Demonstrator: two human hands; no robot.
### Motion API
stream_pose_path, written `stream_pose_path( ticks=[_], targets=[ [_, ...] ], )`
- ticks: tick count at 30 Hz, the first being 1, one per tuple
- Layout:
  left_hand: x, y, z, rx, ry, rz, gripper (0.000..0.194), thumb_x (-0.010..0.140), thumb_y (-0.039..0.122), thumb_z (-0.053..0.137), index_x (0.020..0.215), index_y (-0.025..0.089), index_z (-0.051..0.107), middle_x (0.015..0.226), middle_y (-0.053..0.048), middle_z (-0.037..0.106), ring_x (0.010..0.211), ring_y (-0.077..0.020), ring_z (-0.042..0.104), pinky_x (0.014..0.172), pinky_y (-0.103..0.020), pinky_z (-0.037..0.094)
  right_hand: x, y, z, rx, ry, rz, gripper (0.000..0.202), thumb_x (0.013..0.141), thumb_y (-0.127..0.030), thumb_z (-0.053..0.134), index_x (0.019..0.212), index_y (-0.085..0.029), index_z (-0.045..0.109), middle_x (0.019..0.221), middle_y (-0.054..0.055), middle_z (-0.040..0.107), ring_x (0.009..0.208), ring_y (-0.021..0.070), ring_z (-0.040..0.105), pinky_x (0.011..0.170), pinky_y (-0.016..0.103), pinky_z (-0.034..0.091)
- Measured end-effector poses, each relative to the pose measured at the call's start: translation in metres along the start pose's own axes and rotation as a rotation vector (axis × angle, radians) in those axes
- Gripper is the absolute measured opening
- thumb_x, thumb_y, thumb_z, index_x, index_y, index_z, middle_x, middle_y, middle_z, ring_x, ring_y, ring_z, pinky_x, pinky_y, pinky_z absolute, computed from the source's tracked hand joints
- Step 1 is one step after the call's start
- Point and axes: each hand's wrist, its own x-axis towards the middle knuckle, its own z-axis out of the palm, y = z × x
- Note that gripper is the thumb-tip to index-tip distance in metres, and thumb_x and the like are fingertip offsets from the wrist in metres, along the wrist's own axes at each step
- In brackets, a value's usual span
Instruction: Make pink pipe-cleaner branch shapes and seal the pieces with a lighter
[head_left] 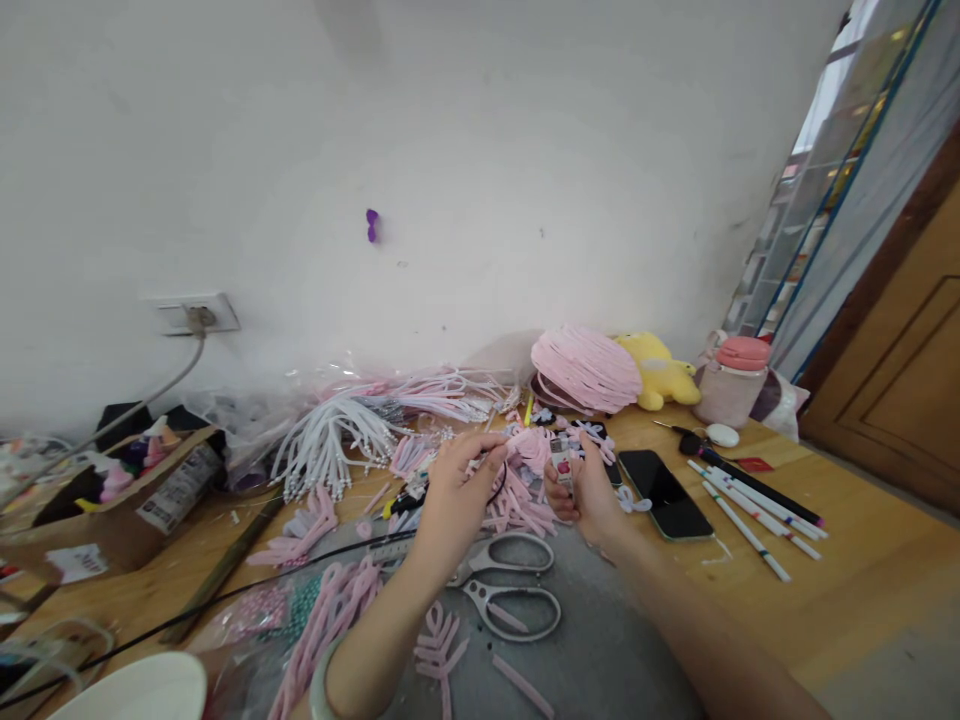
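Holding printed item in right hand. Curling left hand near pink strips, cannot tell around what

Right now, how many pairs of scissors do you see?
1. The scissors lie on the gray surface, just right of the left forearm. Others may be hidden.

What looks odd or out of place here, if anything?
The small purple piece on the wall looks odd: it sits alone, well above the crowded table. I see no clear spill or damage.
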Motion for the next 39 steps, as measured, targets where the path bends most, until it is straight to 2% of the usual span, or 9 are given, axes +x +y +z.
stream_pose_path(
  ticks=[6,10,13,18,23,28,31,35,39],
  targets=[
    [-0.004,0.012,0.005,-0.436,-0.083,-0.303,0.018,0.078,0.033,0.050,0.081,0.017,0.059,0.074,0.000,0.062,0.074,-0.0143,0.055,0.070,-0.023,0.041,-0.002,0.004,0.004,-0.018,-0.029,-0.059,0.063,0.068,-0.077,0.025,0.058,-0.017,0.044,0.041,-0.006,0.032,0.033,0.0047,0.023,0.034,0.017,0.010],
    [-0.007,0.019,0.010,-0.681,-0.112,-0.416,0.014,0.076,0.031,0.052,0.073,0.018,0.054,0.072,0.000,0.063,0.076,-0.0136,0.055,0.069,-0.022,0.040,-0.005,0.010,0.009,0.010,-0.061,-0.178,0.042,0.064,-0.059,0.056,0.064,-0.018,0.046,0.047,-0.006,0.042,0.038,0.0058,0.031,0.036,0.017,0.019],
    [-0.009,0.020,0.014,-0.763,-0.109,-0.424,0.013,0.074,0.030,0.055,0.072,0.018,0.051,0.077,0.000,0.063,0.078,-0.0134,0.055,0.071,-0.022,0.039,-0.010,0.015,0.012,-0.030,-0.097,-0.316,0.027,0.065,-0.040,0.065,0.067,-0.017,0.050,0.054,-0.005,0.047,0.044,0.0064,0.037,0.041,0.018,0.025],
    [-0.015,0.018,0.024,-0.824,-0.172,-0.380,0.015,0.075,0.031,0.057,0.070,0.017,0.052,0.069,0.002,0.059,0.071,-0.0125,0.054,0.071,-0.024,0.040,-0.016,0.017,0.016,-0.003,-0.157,-0.400,0.030,0.060,-0.032,0.071,0.070,-0.019,0.047,0.053,-0.007,0.047,0.046,0.0073,0.040,0.044,0.019,0.030],
    [-0.018,0.012,0.030,-0.778,-0.184,-0.366,0.015,0.075,0.029,0.057,0.071,0.016,0.052,0.065,0.003,0.054,0.066,-0.0118,0.052,0.068,-0.023,0.039,-0.016,0.015,0.017,-0.014,-0.096,-0.463,0.032,0.058,-0.026,0.073,0.069,-0.020,0.043,0.052,-0.008,0.047,0.042,0.0059,0.037,0.041,0.019,0.025],
    [-0.018,0.006,0.034,-0.678,-0.156,-0.351,0.016,0.074,0.031,0.058,0.073,0.015,0.055,0.071,0.001,0.057,0.072,-0.0136,0.052,0.072,-0.025,0.039,-0.015,0.012,0.016,0.009,-0.058,-0.508,0.030,0.058,-0.021,0.072,0.068,-0.020,0.043,0.058,-0.007,0.049,0.045,0.0058,0.037,0.044,0.019,0.028],
    [-0.016,0.002,0.032,-0.644,-0.208,-0.379,0.019,0.068,0.028,0.061,0.082,0.015,0.058,0.075,-0.001,0.059,0.073,-0.0146,0.053,0.072,-0.026,0.040,-0.016,0.009,0.014,-0.002,-0.049,-0.517,0.032,0.057,-0.021,0.072,0.066,-0.020,0.042,0.058,-0.006,0.048,0.045,0.0058,0.035,0.043,0.019,0.027],
    [-0.001,-0.007,0.009,-0.478,-0.238,-0.312,0.036,0.060,0.020,0.064,0.095,0.017,0.057,0.085,-0.002,0.059,0.074,-0.0144,0.053,0.067,-0.024,0.041,-0.014,0.007,0.009,-0.052,-0.069,-0.561,0.032,0.060,-0.022,0.070,0.065,-0.020,0.039,0.058,-0.007,0.046,0.043,0.0057,0.033,0.042,0.020,0.024],
    [0.012,-0.003,-0.029,-0.122,-0.109,-0.087,0.017,0.075,0.024,0.048,0.088,0.019,0.058,0.085,-0.002,0.059,0.082,-0.0176,0.053,0.075,-0.029,0.039,-0.010,0.008,0.004,-0.226,-0.012,-0.685,0.027,0.063,-0.021,0.069,0.065,-0.019,0.042,0.063,-0.005,0.050,0.047,0.0059,0.035,0.045,0.020,0.027]
  ],
)
